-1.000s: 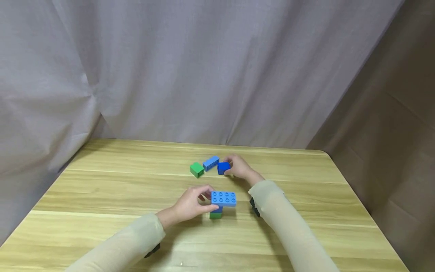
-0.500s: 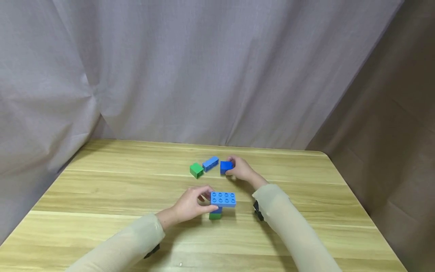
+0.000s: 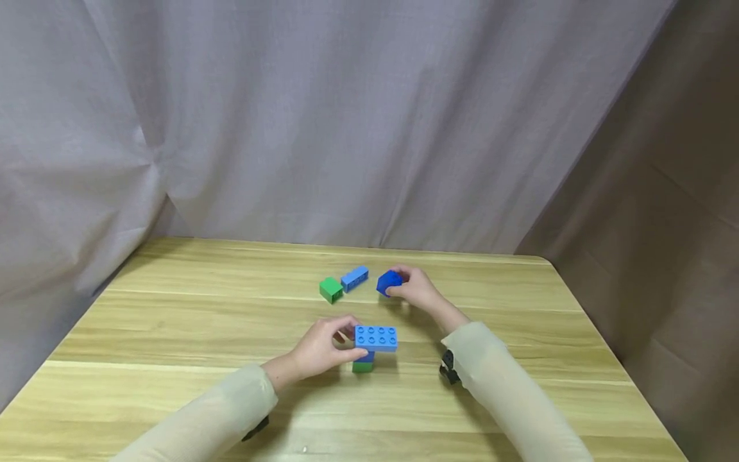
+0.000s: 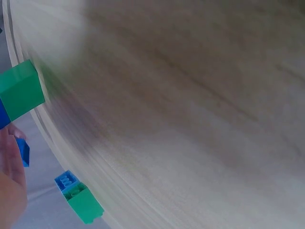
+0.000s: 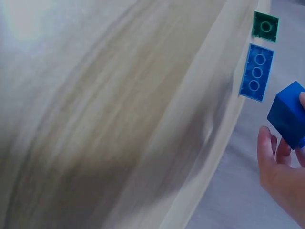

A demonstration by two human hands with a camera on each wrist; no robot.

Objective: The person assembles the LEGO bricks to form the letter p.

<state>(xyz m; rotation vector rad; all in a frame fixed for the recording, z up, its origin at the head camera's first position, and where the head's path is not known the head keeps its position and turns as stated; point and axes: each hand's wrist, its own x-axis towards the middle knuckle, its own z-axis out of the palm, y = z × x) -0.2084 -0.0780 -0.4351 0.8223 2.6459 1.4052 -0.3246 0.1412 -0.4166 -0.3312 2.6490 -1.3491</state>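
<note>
My left hand (image 3: 317, 347) grips the left end of a light blue toy building brick (image 3: 376, 337), its studs facing up. That brick tops a small stack, with a dark blue brick (image 3: 366, 357) beneath it and a green brick (image 3: 362, 367) at the bottom. Farther back, my right hand (image 3: 421, 291) pinches a single dark blue brick (image 3: 389, 282) between thumb and fingers, held tilted. The right wrist view shows this dark blue brick (image 5: 286, 116) partly cut off by the frame's edge. The left wrist view catches the stack's green brick (image 4: 21, 90) close up.
Left of the right hand, a loose green brick (image 3: 331, 290) and a long light blue brick (image 3: 355, 278) lie on their sides on the wooden table (image 3: 202, 327). A grey curtain (image 3: 323, 128) hangs behind the table's far edge.
My right hand has drawn the dark blue brick to the right, away from the loose light blue one, and turned it. My left hand stays at the stack.
</note>
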